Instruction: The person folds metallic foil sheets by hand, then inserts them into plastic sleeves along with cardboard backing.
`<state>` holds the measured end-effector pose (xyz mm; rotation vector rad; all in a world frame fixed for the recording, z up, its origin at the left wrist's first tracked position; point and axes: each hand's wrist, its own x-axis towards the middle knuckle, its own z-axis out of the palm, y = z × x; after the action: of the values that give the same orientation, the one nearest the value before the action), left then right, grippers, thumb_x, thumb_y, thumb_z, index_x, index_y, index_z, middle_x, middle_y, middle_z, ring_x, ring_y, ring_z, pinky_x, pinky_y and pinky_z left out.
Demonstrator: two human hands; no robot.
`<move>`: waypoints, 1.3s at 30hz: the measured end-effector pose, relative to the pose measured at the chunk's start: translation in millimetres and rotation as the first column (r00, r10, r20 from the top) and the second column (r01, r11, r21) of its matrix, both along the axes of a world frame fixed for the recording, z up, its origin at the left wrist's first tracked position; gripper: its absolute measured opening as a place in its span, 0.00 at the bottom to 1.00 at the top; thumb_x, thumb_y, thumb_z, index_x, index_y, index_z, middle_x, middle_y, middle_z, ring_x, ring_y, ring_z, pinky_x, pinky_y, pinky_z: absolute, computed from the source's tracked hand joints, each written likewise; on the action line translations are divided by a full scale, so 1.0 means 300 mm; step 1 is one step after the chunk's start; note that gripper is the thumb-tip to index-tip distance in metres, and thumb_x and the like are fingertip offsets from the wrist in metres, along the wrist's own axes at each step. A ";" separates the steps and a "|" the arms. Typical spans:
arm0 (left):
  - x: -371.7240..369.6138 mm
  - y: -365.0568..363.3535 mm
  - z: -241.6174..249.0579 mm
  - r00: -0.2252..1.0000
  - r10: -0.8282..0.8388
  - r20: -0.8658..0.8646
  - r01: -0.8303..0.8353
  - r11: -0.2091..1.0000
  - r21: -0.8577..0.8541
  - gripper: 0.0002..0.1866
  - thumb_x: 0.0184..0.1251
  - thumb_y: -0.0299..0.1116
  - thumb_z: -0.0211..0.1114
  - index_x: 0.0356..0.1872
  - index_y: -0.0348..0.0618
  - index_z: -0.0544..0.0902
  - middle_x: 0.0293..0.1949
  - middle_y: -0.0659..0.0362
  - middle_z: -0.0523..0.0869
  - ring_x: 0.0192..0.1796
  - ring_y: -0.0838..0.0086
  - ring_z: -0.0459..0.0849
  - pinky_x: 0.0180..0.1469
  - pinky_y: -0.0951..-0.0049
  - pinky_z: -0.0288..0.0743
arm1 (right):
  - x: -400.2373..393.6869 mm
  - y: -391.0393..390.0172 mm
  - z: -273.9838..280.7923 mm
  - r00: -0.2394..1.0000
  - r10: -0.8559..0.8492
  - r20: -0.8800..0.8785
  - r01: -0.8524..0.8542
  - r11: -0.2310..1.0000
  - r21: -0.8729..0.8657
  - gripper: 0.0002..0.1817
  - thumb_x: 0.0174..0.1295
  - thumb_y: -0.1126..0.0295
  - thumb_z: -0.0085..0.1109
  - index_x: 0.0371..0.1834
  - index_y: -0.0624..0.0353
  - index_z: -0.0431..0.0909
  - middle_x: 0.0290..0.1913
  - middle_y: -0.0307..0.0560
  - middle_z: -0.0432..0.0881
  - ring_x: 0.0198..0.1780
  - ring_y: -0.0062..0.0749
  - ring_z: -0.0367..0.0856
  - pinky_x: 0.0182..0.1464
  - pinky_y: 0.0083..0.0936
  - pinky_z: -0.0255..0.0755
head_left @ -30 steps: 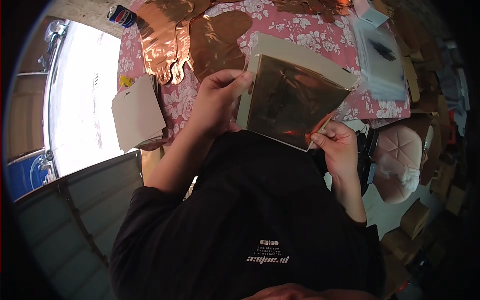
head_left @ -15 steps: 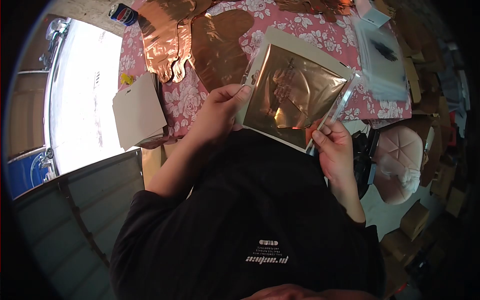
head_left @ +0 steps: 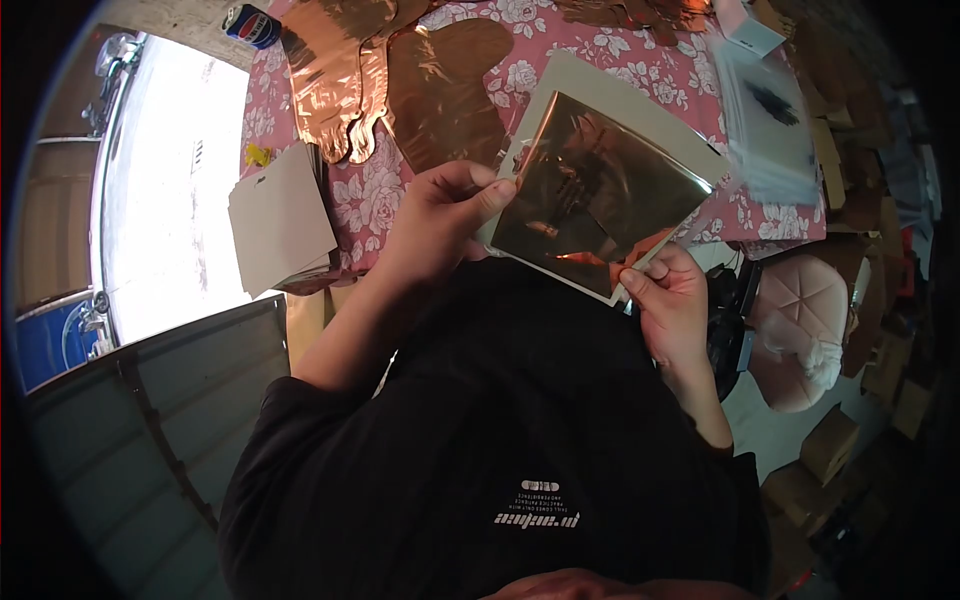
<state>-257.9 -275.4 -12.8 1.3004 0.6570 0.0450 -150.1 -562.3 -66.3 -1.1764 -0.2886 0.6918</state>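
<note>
In front of my chest is a pale card with a folded, shiny copper-coloured foil sheet (head_left: 600,190) lying over most of it; clear plastic shows along the card's edges. My left hand (head_left: 450,215) pinches the card's left edge, thumb on top. My right hand (head_left: 672,295) grips the lower right corner between thumb and fingers. The card is tilted, its pale upper border (head_left: 625,90) uncovered. Just beyond it, a flat copper foil shape (head_left: 445,90) lies on the flowered pink cloth (head_left: 370,205).
A stack of pale cards (head_left: 282,215) sits at the table's left edge, near more copper foil shapes (head_left: 335,80). Clear plastic bags (head_left: 765,125) and a white box (head_left: 748,30) are at the right. A can (head_left: 252,27) stands far left; a padded seat (head_left: 797,325) is at right.
The card and foil have turned slightly and shifted a little right, and the foil's reflections look darker. Clear plastic that stuck out on the right side shows less now. Both hands keep their grip.
</note>
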 end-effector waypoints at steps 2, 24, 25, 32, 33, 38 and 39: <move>-0.002 0.004 -0.003 1.000 0.021 -0.012 -0.021 1.000 -0.006 0.08 0.83 0.37 0.72 0.46 0.43 0.89 0.35 0.67 0.88 0.31 0.85 0.86 0.26 0.81 0.83 | 0.011 -0.010 0.015 0.996 0.005 -0.093 -0.004 1.000 0.006 0.07 0.78 0.80 0.66 0.53 0.58 0.83 0.45 0.37 0.87 0.45 0.22 0.89 0.48 0.26 0.87; 0.028 0.015 0.007 0.980 0.061 0.192 -0.051 0.997 -0.058 0.12 0.86 0.38 0.69 0.51 0.38 0.90 0.39 0.68 0.90 0.37 0.90 0.79 0.37 0.84 0.71 | 0.026 0.003 0.018 0.998 0.022 -0.062 -0.026 0.998 -0.051 0.02 0.80 0.76 0.65 0.48 0.62 0.86 0.44 0.40 0.89 0.43 0.23 0.89 0.44 0.29 0.92; 0.038 0.028 0.021 0.985 0.052 0.163 -0.048 0.998 -0.029 0.11 0.85 0.38 0.70 0.49 0.39 0.91 0.37 0.68 0.89 0.35 0.90 0.79 0.34 0.84 0.69 | 0.033 -0.007 0.013 0.995 0.094 -0.039 -0.097 0.993 -0.061 0.03 0.80 0.76 0.64 0.48 0.63 0.86 0.46 0.41 0.89 0.45 0.24 0.90 0.46 0.30 0.91; 0.074 0.050 0.014 0.992 -0.080 0.096 0.074 0.995 0.070 0.09 0.84 0.35 0.71 0.42 0.41 0.90 0.37 0.67 0.90 0.34 0.87 0.79 0.38 0.80 0.69 | 0.095 0.018 0.048 0.994 -0.077 -0.072 0.080 0.996 0.040 0.10 0.84 0.72 0.57 0.58 0.65 0.84 0.49 0.46 0.91 0.51 0.31 0.91 0.54 0.33 0.87; 0.073 0.048 0.002 0.993 -0.069 0.091 0.064 0.996 0.060 0.09 0.84 0.35 0.70 0.43 0.41 0.90 0.37 0.66 0.90 0.35 0.86 0.80 0.39 0.79 0.71 | 0.115 0.013 0.037 0.999 -0.034 -0.039 0.036 0.997 0.064 0.09 0.85 0.72 0.56 0.55 0.64 0.85 0.49 0.47 0.91 0.48 0.32 0.91 0.52 0.33 0.87; 0.065 0.048 -0.043 0.984 0.042 0.174 -0.029 0.996 -0.079 0.10 0.86 0.34 0.67 0.47 0.38 0.90 0.39 0.64 0.91 0.38 0.84 0.84 0.43 0.77 0.77 | 0.104 0.040 0.030 0.993 -0.115 0.008 0.115 0.993 0.037 0.08 0.85 0.73 0.57 0.52 0.64 0.85 0.44 0.47 0.91 0.40 0.31 0.91 0.44 0.31 0.88; 0.061 0.049 -0.036 0.984 0.042 0.174 -0.026 0.995 -0.098 0.11 0.86 0.37 0.69 0.49 0.38 0.91 0.36 0.67 0.90 0.34 0.87 0.82 0.38 0.80 0.75 | 0.100 0.042 0.024 0.990 -0.139 0.001 0.139 0.990 0.004 0.07 0.84 0.74 0.58 0.50 0.64 0.86 0.42 0.46 0.91 0.37 0.31 0.90 0.41 0.30 0.87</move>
<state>-239.5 -260.6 -23.6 1.1781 0.5237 0.1534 -120.2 -549.6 -59.2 -1.1810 -0.2069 0.5685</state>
